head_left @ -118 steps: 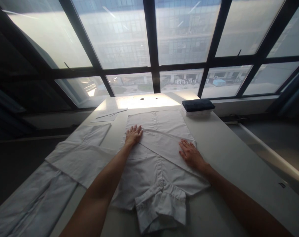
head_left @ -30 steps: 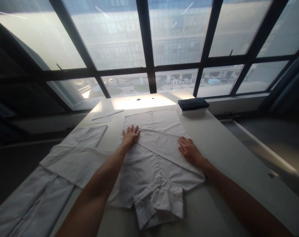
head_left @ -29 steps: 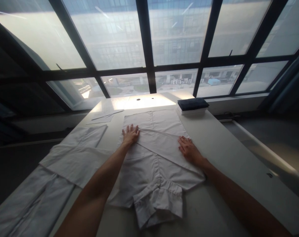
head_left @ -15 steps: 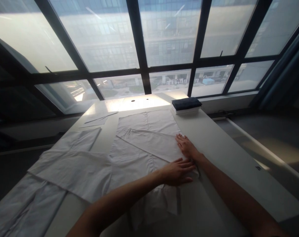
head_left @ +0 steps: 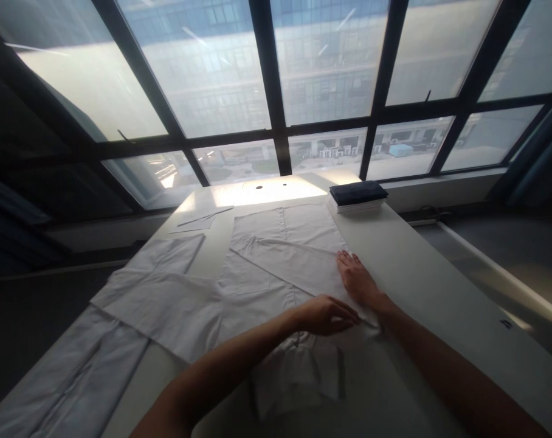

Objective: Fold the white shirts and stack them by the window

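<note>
A white garment (head_left: pixel 258 267) lies spread on the white table, one sleeve folded diagonally across its body. My right hand (head_left: pixel 357 278) rests flat on the garment's right edge, fingers stretched toward the window. Just below it, my left hand (head_left: pixel 328 315) reaches across from the left, its fingers bent together on the cloth near the sleeve's right end; a bit of fabric seems pinched at the fingertips. The lower part of the garment is in shade and partly behind my left forearm.
More white cloth (head_left: pixel 162 310) spreads over the table's left side. Thin sheets (head_left: pixel 196 223) lie behind it. A dark folded cloth (head_left: pixel 358 192) sits on a white stack at the back right. Large windows stand beyond the table (head_left: pixel 431 292).
My left hand has gone from spread fingers to bent, closed fingers on the cloth. My right hand stays flat at the edge. The view has shifted slightly, so everything appears farther right.
</note>
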`<state>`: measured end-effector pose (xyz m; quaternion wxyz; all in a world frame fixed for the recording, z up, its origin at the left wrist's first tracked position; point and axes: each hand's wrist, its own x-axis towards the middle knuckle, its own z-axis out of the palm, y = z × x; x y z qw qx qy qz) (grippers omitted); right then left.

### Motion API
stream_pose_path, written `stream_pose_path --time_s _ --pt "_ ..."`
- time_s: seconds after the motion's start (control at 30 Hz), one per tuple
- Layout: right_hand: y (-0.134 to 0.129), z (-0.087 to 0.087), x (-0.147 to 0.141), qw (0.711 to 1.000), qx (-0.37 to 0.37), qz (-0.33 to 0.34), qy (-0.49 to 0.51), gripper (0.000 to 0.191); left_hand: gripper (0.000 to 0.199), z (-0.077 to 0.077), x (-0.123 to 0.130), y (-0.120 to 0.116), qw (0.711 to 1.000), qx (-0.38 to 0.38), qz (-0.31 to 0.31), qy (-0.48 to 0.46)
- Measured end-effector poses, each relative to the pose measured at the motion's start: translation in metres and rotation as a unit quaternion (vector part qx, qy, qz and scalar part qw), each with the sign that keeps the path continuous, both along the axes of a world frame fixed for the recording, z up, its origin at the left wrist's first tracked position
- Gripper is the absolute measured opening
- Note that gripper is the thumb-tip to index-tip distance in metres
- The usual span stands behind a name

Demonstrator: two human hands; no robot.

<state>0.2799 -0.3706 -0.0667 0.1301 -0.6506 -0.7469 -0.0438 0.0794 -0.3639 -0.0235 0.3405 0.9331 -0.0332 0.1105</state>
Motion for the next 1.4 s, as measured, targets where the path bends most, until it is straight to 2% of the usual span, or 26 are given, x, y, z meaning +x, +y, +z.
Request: stream_pose_path --time_s 0.1,0.17,0.27,0.37,0.47,0.57,0.7,0.8,0.87,0.93,1.03,1.07,1.13,1.2,1.27,1.33,1.4 --pt "-0.005 -0.002 -0.011 0.999 -0.019 0.027 0.018 0.054 0.036 -0.006 -0.017 0.048 0.981 0.061 0.179 -0.037" --pt "-0.006 -0.004 -0.017 0.998 -0.038 0.038 0.032 0.055 0.044 -0.013 -0.035 0.086 0.949 0.138 0.280 0.032" --pt "-0.006 -0.005 -0.020 0.997 -0.051 0.040 0.045 0.057 0.057 -0.025 -0.070 0.138 0.906 0.200 0.334 0.163" --pt "-0.006 -0.005 -0.019 0.996 -0.056 0.041 0.053 0.057 0.058 -0.030 -0.105 0.179 0.861 0.216 0.403 0.221" --pt "-0.007 -0.004 -0.018 0.996 -0.063 0.038 0.052 0.058 0.059 -0.027 -0.129 0.204 0.815 0.199 0.479 0.259" --pt "-0.007 -0.004 -0.019 0.996 -0.068 0.035 0.054 0.059 0.060 -0.021 -0.138 0.216 0.782 0.174 0.529 0.278" --pt "-0.007 -0.005 -0.019 0.996 -0.065 0.037 0.056 0.059 0.062 -0.014 -0.130 0.211 0.770 0.141 0.552 0.286" --pt "-0.006 -0.008 -0.017 0.996 -0.056 0.038 0.055 0.058 0.065 -0.012 -0.116 0.186 0.765 0.113 0.577 0.261" --pt "-0.006 -0.011 -0.016 0.997 -0.045 0.042 0.053 0.057 0.064 -0.013 -0.108 0.157 0.788 0.120 0.554 0.238" --pt "-0.005 -0.016 -0.015 0.997 -0.030 0.045 0.048 0.056 0.063 -0.014 -0.106 0.123 0.829 0.132 0.490 0.235" --pt "-0.005 -0.024 -0.011 0.998 -0.006 0.047 0.042 0.056 0.063 -0.015 -0.120 0.076 0.864 0.106 0.424 0.251" --pt "-0.005 -0.027 -0.010 0.998 0.003 0.050 0.042 0.055 0.062 -0.013 -0.129 0.064 0.869 0.097 0.421 0.243" --pt "-0.004 -0.033 -0.006 0.997 0.017 0.060 0.042 0.054 0.057 -0.008 -0.155 0.049 0.866 0.088 0.454 0.192" --pt "-0.003 -0.039 -0.002 0.996 0.027 0.071 0.041 0.054 0.049 0.000 -0.190 0.044 0.836 0.093 0.530 0.107" --pt "-0.001 -0.046 0.003 0.995 0.039 0.080 0.038 0.053 0.040 0.011 -0.232 0.047 0.784 0.105 0.611 0.032" --pt "0.001 -0.055 0.009 0.994 0.054 0.089 0.035 0.053 0.036 0.021 -0.278 0.054 0.716 0.102 0.691 -0.015" --pt "0.004 -0.065 0.016 0.992 0.066 0.103 0.035 0.054 0.034 0.029 -0.324 0.061 0.629 0.059 0.774 -0.049"
